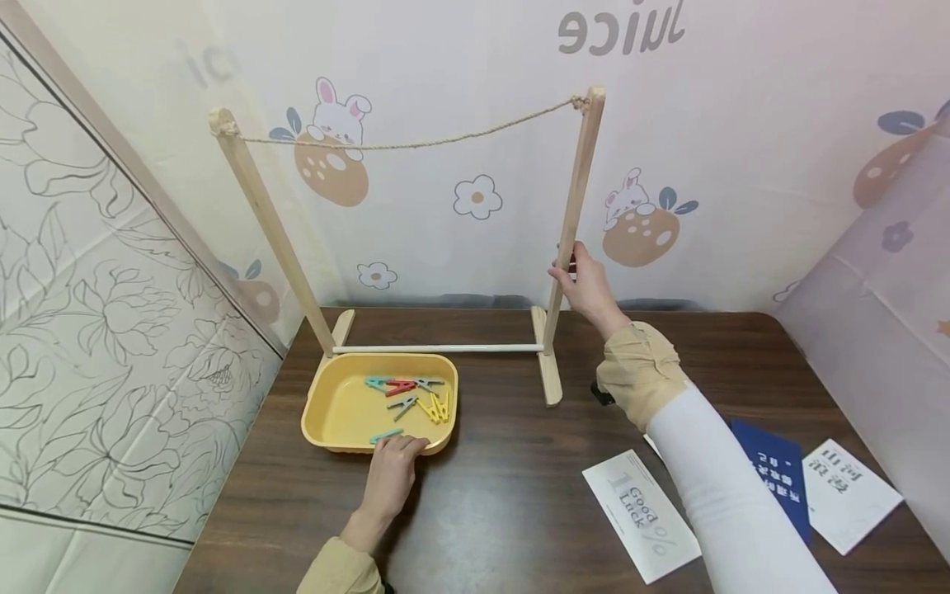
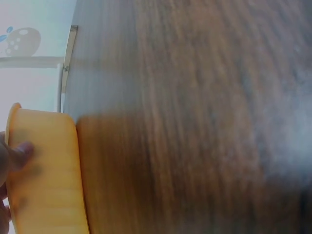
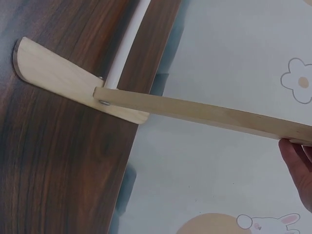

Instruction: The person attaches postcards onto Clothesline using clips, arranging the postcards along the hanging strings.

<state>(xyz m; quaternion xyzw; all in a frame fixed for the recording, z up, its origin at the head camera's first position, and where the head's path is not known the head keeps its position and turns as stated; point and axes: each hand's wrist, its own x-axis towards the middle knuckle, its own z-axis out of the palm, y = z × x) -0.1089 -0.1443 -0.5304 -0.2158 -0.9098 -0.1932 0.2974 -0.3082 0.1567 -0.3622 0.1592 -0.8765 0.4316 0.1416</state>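
My left hand (image 1: 393, 470) grips the near rim of a yellow plastic basin (image 1: 326, 412), with the thumb (image 2: 22, 153) against its outer wall in the left wrist view and the fingers over the edge. Inside the basin lie several clothespins (image 1: 401, 386), coloured red, teal, grey and yellow. A wooden drying rack with a twine line (image 1: 423, 146) between two posts stands behind. My right hand (image 1: 586, 285) holds the lower part of its right post (image 1: 577, 190), the thumb on the near side. In the right wrist view, fingers (image 3: 295, 168) touch the post's edge.
A white rod (image 1: 445, 349) joins the rack's feet (image 1: 549, 379). At the right of the brown table (image 1: 505, 511) lie a white "Good Luck" card (image 1: 641, 516), a blue card (image 1: 779, 478) and another white card (image 1: 849, 495). A patterned curtain (image 1: 475, 247) hangs close behind the rack.
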